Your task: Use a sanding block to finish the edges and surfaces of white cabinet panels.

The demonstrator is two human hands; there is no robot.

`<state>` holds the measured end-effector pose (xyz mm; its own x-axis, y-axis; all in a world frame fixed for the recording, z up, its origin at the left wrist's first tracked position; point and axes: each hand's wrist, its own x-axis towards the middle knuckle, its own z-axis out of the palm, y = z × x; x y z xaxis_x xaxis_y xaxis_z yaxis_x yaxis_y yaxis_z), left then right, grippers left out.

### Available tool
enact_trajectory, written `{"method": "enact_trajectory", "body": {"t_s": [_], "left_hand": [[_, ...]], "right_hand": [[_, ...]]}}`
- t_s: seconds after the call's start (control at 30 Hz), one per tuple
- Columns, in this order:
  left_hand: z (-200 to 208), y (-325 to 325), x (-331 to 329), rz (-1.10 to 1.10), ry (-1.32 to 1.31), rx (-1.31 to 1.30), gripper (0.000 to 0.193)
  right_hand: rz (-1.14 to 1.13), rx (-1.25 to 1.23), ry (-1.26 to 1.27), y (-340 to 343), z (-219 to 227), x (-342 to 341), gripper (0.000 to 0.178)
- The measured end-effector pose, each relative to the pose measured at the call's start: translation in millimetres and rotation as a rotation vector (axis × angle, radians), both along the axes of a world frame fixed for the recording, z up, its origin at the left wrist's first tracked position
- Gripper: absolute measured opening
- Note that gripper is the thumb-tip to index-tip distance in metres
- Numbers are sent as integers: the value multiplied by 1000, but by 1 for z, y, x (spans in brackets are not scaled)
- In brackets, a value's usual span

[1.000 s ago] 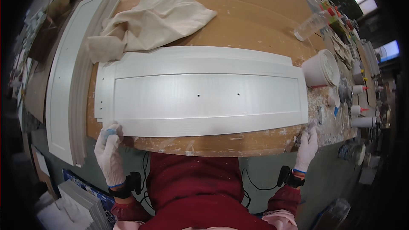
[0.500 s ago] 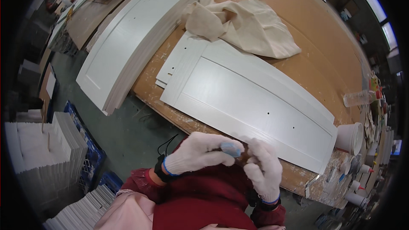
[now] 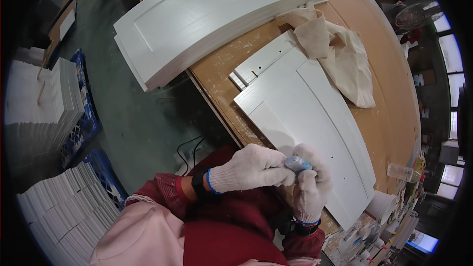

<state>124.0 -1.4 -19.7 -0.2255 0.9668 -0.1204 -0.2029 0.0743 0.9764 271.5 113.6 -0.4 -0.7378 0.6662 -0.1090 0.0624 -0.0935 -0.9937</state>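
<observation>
Both my hands wear white knit gloves with blue cuffs and meet in front of my body, over the near edge of the table. Between the thumb and fingers of my right hand (image 3: pixel 314 184) is a small light-blue lump (image 3: pixel 297 164), soft-looking, its kind unclear. My left hand (image 3: pixel 252 168) is closed, its fingertips pressed together right beside the lump; whether they grip anything is hidden. Just beyond the hands lies a white panel (image 3: pixel 315 118) with a recessed field and small holes, resting on another panel (image 3: pixel 241 80).
A stack of white panels (image 3: pixel 197 15) overhangs the table's left side. A crumpled beige cloth (image 3: pixel 347 61) touches the far side of the panel. A white bucket (image 3: pixel 381 206) and a clear bottle (image 3: pixel 401 172) stand right. Boards (image 3: pixel 69 192) are piled on the floor at left, by blue crates (image 3: pixel 88 98).
The blue lump has passed from my left hand's fingers to my right hand's. My view has turned, so the panels and cloth appear swung round clockwise.
</observation>
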Motion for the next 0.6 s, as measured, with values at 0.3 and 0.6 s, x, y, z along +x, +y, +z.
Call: {"method": "enact_trajectory", "body": {"t_s": [0.3, 0.6], "left_hand": [[-45, -6, 0, 210, -473, -287, 56], [-43, 9, -2, 345, -720, -175, 41]], "right_hand": [[605, 597, -300, 30, 42, -106, 29], [762, 1009, -177, 21, 26, -165, 21]]}}
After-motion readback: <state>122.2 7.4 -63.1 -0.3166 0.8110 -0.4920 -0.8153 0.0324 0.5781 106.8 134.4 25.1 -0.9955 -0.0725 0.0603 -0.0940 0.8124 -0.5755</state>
